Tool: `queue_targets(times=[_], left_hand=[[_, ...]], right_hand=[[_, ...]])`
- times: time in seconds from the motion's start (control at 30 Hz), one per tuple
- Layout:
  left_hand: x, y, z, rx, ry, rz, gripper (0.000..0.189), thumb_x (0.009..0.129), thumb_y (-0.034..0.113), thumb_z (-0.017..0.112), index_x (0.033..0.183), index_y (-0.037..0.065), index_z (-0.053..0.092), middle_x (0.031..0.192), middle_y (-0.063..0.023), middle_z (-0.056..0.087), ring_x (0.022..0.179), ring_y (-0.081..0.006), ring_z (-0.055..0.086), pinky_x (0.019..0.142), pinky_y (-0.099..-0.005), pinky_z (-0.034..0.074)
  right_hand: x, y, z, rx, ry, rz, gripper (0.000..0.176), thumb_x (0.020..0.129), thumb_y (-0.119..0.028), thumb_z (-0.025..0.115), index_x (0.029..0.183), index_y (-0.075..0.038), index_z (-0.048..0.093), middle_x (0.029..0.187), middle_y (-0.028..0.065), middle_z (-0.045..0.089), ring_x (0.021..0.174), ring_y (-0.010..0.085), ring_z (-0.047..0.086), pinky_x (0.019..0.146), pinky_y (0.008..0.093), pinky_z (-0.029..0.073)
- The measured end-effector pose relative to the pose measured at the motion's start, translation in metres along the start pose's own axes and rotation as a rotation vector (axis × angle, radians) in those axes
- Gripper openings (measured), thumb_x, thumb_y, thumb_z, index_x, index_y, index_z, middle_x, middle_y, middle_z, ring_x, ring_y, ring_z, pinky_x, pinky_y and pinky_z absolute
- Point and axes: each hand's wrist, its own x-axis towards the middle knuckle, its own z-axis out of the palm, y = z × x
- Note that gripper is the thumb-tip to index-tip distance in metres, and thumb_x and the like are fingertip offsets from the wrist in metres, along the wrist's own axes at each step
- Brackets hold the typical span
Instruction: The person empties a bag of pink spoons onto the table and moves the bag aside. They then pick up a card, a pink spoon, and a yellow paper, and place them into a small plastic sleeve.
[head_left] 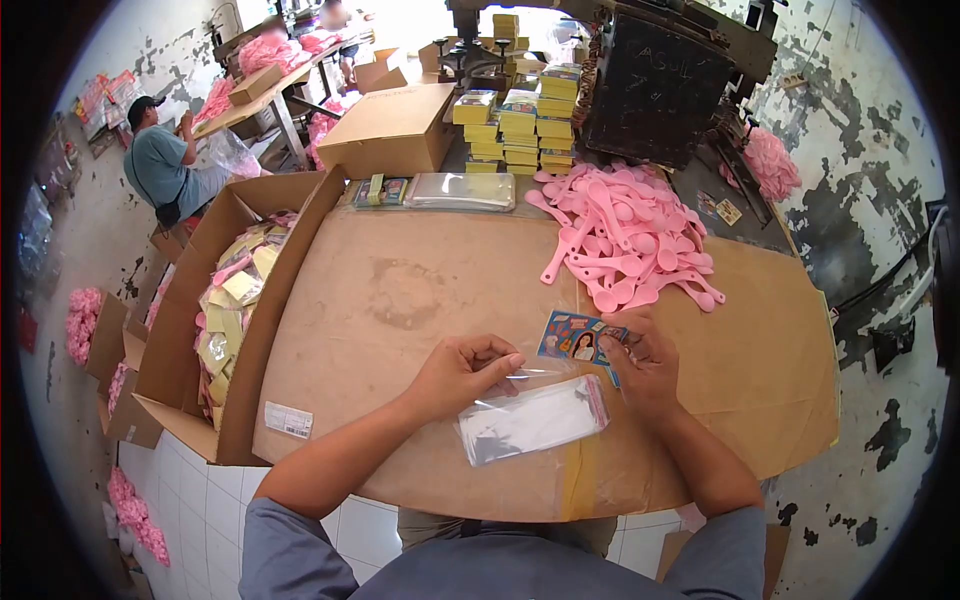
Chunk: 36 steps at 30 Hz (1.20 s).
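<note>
My left hand (462, 377) is pinched, thumb against forefinger, on the edge of a clear plastic bag (543, 377). Below it a stack of clear plastic bags (530, 424) lies on the cardboard-covered table (400, 300), close to my body. Between the thumb and fingers of my right hand (645, 368) is a blue printed card (574, 340) with a picture of a person on it. More blue card shows under that thumb. A heap of pink plastic spoons (628, 240) lies just beyond my right hand.
An open carton (270, 385) of bagged pieces stands at the left. Card stacks (519, 130), a closed box (390, 125), a clear-wrapped pack (462, 191) and a dark machine (650, 90) line the back. Another person (160, 160) sits at far left.
</note>
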Motion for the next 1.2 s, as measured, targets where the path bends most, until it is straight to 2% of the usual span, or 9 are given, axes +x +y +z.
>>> queue_targets(times=[0.17, 0.33, 0.47, 0.57, 0.67, 0.77, 0.83, 1.0, 1.2], left_hand=[[-0.003, 0.004, 0.004, 0.115, 0.022, 0.066, 0.023, 0.102, 0.018, 0.067, 0.109, -0.003, 0.071, 0.091, -0.0083, 0.076, 0.078, -0.0101, 0.072, 0.069, -0.0254, 0.057], [-0.010, 0.017, 0.012, 0.603, -0.014, 0.334, 0.022, 0.099, 0.018, 0.070, 0.107, -0.002, 0.072, 0.087, -0.0091, 0.077, 0.078, -0.0085, 0.072, 0.067, -0.0269, 0.058], [-0.014, 0.022, 0.017, 0.390, -0.010, 0.194, 0.019, 0.099, 0.012, 0.069, 0.107, -0.005, 0.072, 0.089, -0.0073, 0.076, 0.077, -0.0080, 0.070, 0.069, -0.0249, 0.057], [-0.015, 0.022, 0.017, 0.337, 0.028, 0.170, 0.019, 0.099, 0.013, 0.069, 0.107, -0.004, 0.072, 0.088, -0.0070, 0.076, 0.076, -0.0074, 0.069, 0.067, -0.0251, 0.057], [-0.015, 0.017, 0.016, 0.252, 0.036, 0.122, 0.019, 0.100, 0.015, 0.069, 0.107, -0.003, 0.071, 0.087, -0.0069, 0.075, 0.075, -0.0069, 0.069, 0.066, -0.0252, 0.057], [-0.013, 0.015, 0.013, 0.223, 0.060, 0.119, 0.020, 0.101, 0.015, 0.067, 0.110, -0.003, 0.069, 0.089, -0.0061, 0.075, 0.076, -0.0060, 0.068, 0.066, -0.0242, 0.055], [-0.011, 0.012, 0.010, 0.087, 0.075, 0.096, 0.021, 0.102, 0.015, 0.066, 0.112, -0.003, 0.068, 0.091, -0.0059, 0.075, 0.078, -0.0056, 0.068, 0.066, -0.0236, 0.055], [-0.009, 0.016, 0.008, 0.057, 0.064, 0.032, 0.019, 0.103, 0.014, 0.063, 0.112, -0.003, 0.065, 0.096, -0.0051, 0.074, 0.084, -0.0063, 0.067, 0.075, -0.0229, 0.055], [-0.008, 0.009, -0.001, 0.009, 0.068, 0.096, 0.018, 0.104, 0.013, 0.062, 0.113, -0.002, 0.064, 0.101, -0.0043, 0.072, 0.086, -0.0067, 0.067, 0.075, -0.0224, 0.055]], right_hand=[[0.009, -0.013, -0.004, -0.256, -0.195, -0.157, 0.033, 0.086, 0.005, 0.073, 0.117, -0.007, 0.072, 0.096, 0.0079, 0.066, 0.084, 0.0155, 0.065, 0.073, 0.0275, 0.051], [0.007, -0.028, 0.010, -0.182, -0.208, 0.039, 0.028, 0.088, -0.003, 0.077, 0.116, -0.005, 0.073, 0.095, 0.0061, 0.069, 0.082, 0.0130, 0.064, 0.070, 0.0273, 0.051], [-0.003, -0.013, 0.016, 0.034, -0.031, 0.146, 0.023, 0.088, -0.006, 0.079, 0.111, -0.003, 0.073, 0.095, 0.0055, 0.070, 0.080, 0.0118, 0.064, 0.069, 0.0261, 0.051], [-0.005, -0.030, 0.019, -0.163, -0.227, 0.108, 0.017, 0.092, -0.012, 0.076, 0.106, -0.004, 0.073, 0.095, 0.0062, 0.070, 0.085, 0.0155, 0.065, 0.077, 0.0293, 0.052], [0.002, -0.034, 0.022, -0.141, -0.415, -0.146, 0.016, 0.096, -0.020, 0.071, 0.102, -0.004, 0.072, 0.098, 0.0077, 0.070, 0.096, 0.0217, 0.065, 0.088, 0.0351, 0.050], [0.021, 0.002, -0.018, -0.279, -0.315, -0.223, 0.021, 0.099, -0.022, 0.065, 0.101, -0.002, 0.072, 0.109, 0.0130, 0.069, 0.105, 0.0288, 0.064, 0.092, 0.0403, 0.051], [0.049, 0.006, -0.043, -0.632, -0.103, -0.090, 0.022, 0.094, -0.019, 0.068, 0.108, -0.002, 0.069, 0.115, 0.0150, 0.067, 0.112, 0.0320, 0.062, 0.098, 0.0428, 0.048], [0.102, 0.033, -0.056, -1.069, 0.032, -0.375, 0.040, 0.088, -0.015, 0.070, 0.126, -0.004, 0.062, 0.106, 0.0138, 0.067, 0.108, 0.0328, 0.061, 0.094, 0.0429, 0.048], [0.128, 0.056, -0.057, -0.922, 0.029, -0.154, 0.027, 0.089, -0.014, 0.070, 0.114, -0.003, 0.069, 0.096, 0.0115, 0.064, 0.092, 0.0272, 0.063, 0.083, 0.0408, 0.050]])
